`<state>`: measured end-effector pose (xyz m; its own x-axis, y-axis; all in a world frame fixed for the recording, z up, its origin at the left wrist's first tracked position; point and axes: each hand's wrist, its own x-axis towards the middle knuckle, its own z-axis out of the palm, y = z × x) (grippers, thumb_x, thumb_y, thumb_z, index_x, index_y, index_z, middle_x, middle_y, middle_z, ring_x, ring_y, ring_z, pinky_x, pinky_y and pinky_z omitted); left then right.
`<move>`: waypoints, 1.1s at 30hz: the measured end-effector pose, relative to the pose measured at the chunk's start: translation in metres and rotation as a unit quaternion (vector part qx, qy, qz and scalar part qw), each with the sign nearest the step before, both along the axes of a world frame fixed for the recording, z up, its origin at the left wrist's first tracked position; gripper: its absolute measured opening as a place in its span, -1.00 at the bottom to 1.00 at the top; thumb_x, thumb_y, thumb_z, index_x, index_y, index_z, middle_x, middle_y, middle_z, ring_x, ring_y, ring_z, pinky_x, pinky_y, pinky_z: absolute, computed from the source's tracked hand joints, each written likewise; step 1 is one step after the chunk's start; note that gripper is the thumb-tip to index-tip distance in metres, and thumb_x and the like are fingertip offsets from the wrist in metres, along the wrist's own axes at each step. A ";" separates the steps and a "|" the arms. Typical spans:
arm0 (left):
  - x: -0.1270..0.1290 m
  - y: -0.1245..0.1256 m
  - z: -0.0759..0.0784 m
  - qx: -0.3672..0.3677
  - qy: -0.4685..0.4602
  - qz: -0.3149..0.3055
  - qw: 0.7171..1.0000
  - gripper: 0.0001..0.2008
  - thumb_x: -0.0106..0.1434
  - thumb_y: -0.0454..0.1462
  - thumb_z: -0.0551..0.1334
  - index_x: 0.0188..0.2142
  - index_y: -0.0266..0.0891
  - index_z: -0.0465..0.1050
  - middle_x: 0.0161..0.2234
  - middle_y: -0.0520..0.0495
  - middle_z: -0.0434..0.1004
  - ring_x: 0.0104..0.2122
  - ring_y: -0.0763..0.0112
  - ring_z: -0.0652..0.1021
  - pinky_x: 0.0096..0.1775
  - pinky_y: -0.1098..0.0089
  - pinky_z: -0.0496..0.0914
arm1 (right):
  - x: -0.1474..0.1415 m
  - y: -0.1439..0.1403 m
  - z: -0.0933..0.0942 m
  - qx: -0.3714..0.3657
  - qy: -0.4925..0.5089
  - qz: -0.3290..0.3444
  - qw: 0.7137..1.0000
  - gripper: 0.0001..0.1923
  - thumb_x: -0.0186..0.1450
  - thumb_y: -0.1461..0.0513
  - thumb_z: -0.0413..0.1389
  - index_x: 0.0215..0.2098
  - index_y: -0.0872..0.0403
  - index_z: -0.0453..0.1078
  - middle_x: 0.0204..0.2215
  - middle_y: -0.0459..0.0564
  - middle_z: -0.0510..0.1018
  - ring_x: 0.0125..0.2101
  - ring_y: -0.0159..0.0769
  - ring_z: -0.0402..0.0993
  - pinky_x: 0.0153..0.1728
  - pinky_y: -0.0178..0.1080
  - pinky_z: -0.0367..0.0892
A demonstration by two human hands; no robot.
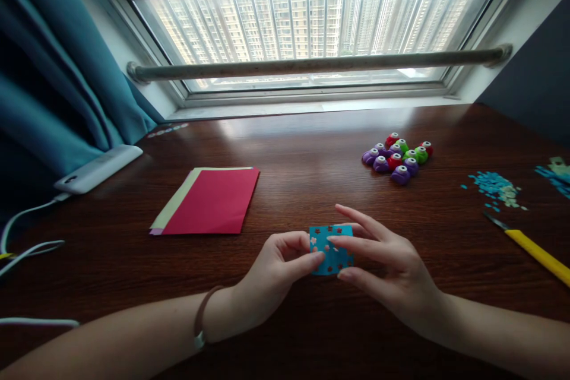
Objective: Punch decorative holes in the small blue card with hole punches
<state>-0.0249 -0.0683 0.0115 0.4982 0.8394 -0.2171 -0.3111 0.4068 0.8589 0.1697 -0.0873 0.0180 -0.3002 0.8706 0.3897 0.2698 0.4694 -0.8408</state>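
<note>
Both hands (pixel 333 267) pinching punched blue paper (pixel 332 249)

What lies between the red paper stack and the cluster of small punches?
Only bare tabletop, in the head view: nothing lies between the red paper stack and the punches.

Both hands pinch a small blue punched paper square (pixel 330 249): left hand (pixel 271 276) at its 9 o'clock edge, right hand (pixel 392 267) at 3 o'clock. Red paper stack (pixel 209 202) lies toward 10 o'clock; craft punches (pixel 398 157) toward 1 o'clock.
</note>
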 end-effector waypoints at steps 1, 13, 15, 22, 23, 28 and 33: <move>0.000 0.000 0.001 -0.003 0.002 0.001 1.000 -0.89 0.09 -0.33 0.33 -0.49 -0.33 0.44 -0.48 0.02 0.47 -0.46 0.54 0.42 -0.34 0.52 0.30 | -0.001 0.000 0.000 -0.013 0.001 0.011 1.000 -0.68 0.18 0.23 0.16 -0.08 -0.02 0.41 0.02 0.05 0.35 -0.12 -0.19 0.39 -0.12 -0.19 0.36; -0.002 0.003 0.001 0.064 0.064 0.024 0.996 -0.87 0.14 -0.34 0.29 -0.50 -0.28 0.38 -0.43 0.08 0.41 -0.38 0.56 0.40 -0.28 0.55 0.28 | 0.000 0.005 0.000 -0.093 0.036 0.015 0.995 -0.68 0.18 0.30 0.16 -0.08 -0.01 0.40 -0.38 -0.12 0.42 -0.39 -0.47 0.36 -0.38 -0.44 0.30; -0.002 0.006 0.000 0.100 0.095 0.023 0.990 -0.90 0.17 -0.33 0.25 -0.46 -0.28 0.38 -0.32 0.04 0.42 -0.29 0.49 0.42 -0.19 0.49 0.29 | 0.000 0.009 -0.003 -0.108 0.036 0.010 0.993 -0.66 0.19 0.29 0.15 -0.06 -0.03 0.37 -0.33 -0.12 0.42 -0.34 -0.44 0.37 -0.33 -0.41 0.31; -0.005 0.008 -0.010 0.274 0.245 0.112 0.923 -0.68 0.21 -0.29 0.21 -0.04 -0.14 0.23 0.03 -0.08 0.22 0.03 0.27 0.28 0.00 0.28 0.23 | 0.013 0.037 -0.017 -0.092 -0.070 -0.070 0.991 -0.56 0.14 0.30 0.19 0.00 0.05 0.33 -0.31 -0.09 0.44 -0.37 -0.39 0.37 -0.32 -0.33 0.32; -0.006 0.006 -0.011 0.308 0.257 0.104 0.910 -0.69 0.22 -0.30 0.19 -0.04 -0.14 0.22 0.04 -0.08 0.20 0.05 0.27 0.27 0.02 0.27 0.22 | 0.016 0.041 -0.018 -0.079 -0.091 -0.083 0.989 -0.58 0.13 0.31 0.19 -0.02 0.07 0.35 -0.31 -0.08 0.45 -0.37 -0.38 0.37 -0.31 -0.31 0.32; -0.007 -0.005 -0.006 0.483 0.298 0.024 0.823 -0.66 0.20 -0.39 0.18 -0.03 -0.18 0.20 0.04 -0.13 0.19 0.06 0.26 0.23 0.09 0.20 0.15 | 0.024 0.054 -0.022 -0.062 -0.176 -0.111 0.976 -0.61 0.12 0.35 0.19 -0.06 0.12 0.38 -0.26 -0.04 0.46 -0.40 -0.36 0.37 -0.33 -0.28 0.33; -0.009 -0.007 -0.003 0.609 0.303 -0.040 0.732 -0.63 0.17 -0.41 0.19 -0.01 -0.32 0.21 0.05 -0.25 0.21 0.11 0.12 0.17 0.10 0.08 0.14 | 0.024 0.054 -0.025 0.010 -0.243 -0.137 0.960 -0.57 0.15 0.32 0.15 0.02 0.13 0.32 -0.11 0.06 0.41 -0.13 -0.19 0.30 -0.10 -0.12 0.30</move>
